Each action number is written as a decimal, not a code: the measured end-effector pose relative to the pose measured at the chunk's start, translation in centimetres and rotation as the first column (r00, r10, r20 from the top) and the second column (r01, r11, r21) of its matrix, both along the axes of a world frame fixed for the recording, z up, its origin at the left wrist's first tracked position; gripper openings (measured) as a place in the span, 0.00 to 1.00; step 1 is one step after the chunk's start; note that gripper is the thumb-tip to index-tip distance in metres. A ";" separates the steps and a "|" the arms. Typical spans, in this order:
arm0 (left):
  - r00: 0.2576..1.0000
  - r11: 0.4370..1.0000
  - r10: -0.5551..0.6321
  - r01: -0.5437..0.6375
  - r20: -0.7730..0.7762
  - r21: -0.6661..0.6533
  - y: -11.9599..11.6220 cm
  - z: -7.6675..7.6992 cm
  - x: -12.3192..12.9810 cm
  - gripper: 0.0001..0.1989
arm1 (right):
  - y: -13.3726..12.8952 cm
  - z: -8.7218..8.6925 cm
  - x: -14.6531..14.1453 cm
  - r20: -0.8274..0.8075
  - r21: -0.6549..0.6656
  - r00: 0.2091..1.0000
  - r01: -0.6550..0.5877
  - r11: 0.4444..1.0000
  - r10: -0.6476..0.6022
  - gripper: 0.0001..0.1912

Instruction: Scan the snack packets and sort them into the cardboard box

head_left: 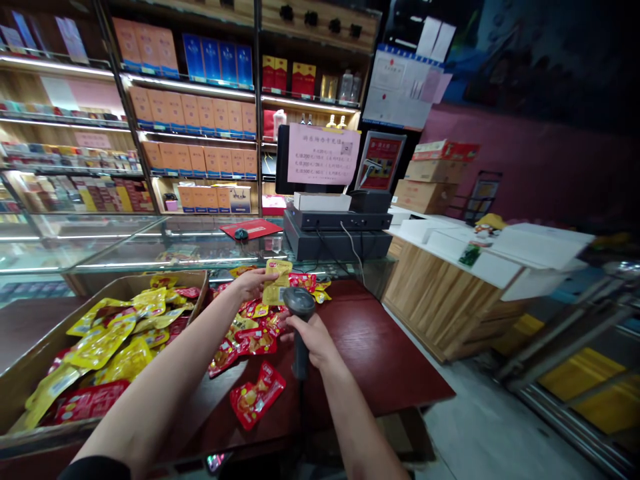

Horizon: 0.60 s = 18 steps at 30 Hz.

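My left hand (251, 284) pinches a yellow snack packet (277, 283) and holds it upright over the table, its back with a white label facing me. Wrapped round the handle of a dark barcode scanner (299, 303) is my right hand (311, 339); the scanner's head is close beside the packet. Beneath and around both hands lies a loose pile of red and yellow snack packets (256, 341). One red packet (257, 395) lies apart, nearer to me. To the left, an open cardboard box (200, 287) is filled with more yellow and red packets (115, 340).
A dark red table (370, 340) carries the packets. Behind it stands a glass counter (125, 237) with a mouse (241, 235) on a red mat, and a monitor and dark till (340, 240) with cables. Shelves of boxes line the back. A white-topped wooden counter (445, 293) is at right.
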<state>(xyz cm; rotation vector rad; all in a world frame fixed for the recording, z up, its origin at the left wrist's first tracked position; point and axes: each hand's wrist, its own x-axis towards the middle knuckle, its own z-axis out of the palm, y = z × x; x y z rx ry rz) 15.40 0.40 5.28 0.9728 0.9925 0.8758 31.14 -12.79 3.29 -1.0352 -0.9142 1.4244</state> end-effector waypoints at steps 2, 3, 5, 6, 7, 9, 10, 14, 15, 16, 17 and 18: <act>1.000 1.000 -0.016 0.016 0.003 -0.010 -0.8 0.1 -0.2 0.21 | 0.5 0.5 0.1 -0.032 0.044 0.998 0.064 0.997 -0.063 0.10; 1.000 1.000 -0.021 0.021 -0.001 -0.015 -1.2 0.2 -0.5 0.21 | 0.8 0.9 0.2 -0.050 0.037 0.996 0.072 0.997 -0.070 0.11; 0.999 0.999 -0.025 0.024 -0.020 -0.029 -2.3 0.5 -1.2 0.21 | 1.8 1.9 0.1 -0.112 -0.022 0.994 0.010 1.000 -0.013 0.11; 0.999 0.999 -0.018 0.016 -0.030 -0.039 -2.8 0.8 -1.7 0.20 | 2.5 2.5 -0.1 -0.155 -0.061 0.987 -0.053 0.997 0.043 0.11; 0.999 0.998 -0.006 0.004 -0.037 -0.056 -3.3 1.2 -2.4 0.19 | 3.1 3.1 -0.5 -0.196 -0.089 0.975 -0.124 0.988 0.105 0.11; 1.000 0.994 0.023 -0.025 -0.022 -0.105 -4.1 2.4 -4.3 0.17 | 4.4 4.5 -1.5 -0.265 -0.128 0.935 -0.274 0.953 0.234 0.09; 0.999 0.990 0.040 -0.040 -0.001 -0.133 -4.5 3.2 -5.5 0.18 | 5.1 5.2 -2.3 -0.294 -0.135 0.909 -0.345 0.929 0.295 0.08; 0.985 0.969 0.163 -0.148 0.062 -0.199 -5.7 6.8 -11.5 0.24 | 7.1 7.5 -6.9 -0.336 -0.140 0.810 -0.548 0.825 0.481 0.05; 0.975 0.962 0.211 -0.196 0.062 -0.193 -5.9 7.5 -13.1 0.25 | 7.6 7.9 -8.4 -0.339 -0.142 0.786 -0.586 0.798 0.516 0.05; 0.966 0.954 0.250 -0.235 0.059 -0.185 -6.1 8.2 -14.6 0.25 | 8.1 8.3 -10.0 -0.342 -0.141 0.761 -0.621 0.771 0.551 0.04; 0.958 0.948 0.282 -0.269 0.059 -0.173 -6.1 8.7 -16.2 0.26 | 8.7 8.6 -11.6 -0.338 -0.136 0.737 -0.654 0.744 0.585 0.04; 0.949 0.941 0.310 -0.297 0.059 -0.160 -6.1 9.1 -17.6 0.26 | 9.2 8.9 -13.3 -0.327 -0.123 0.717 -0.678 0.725 0.615 0.03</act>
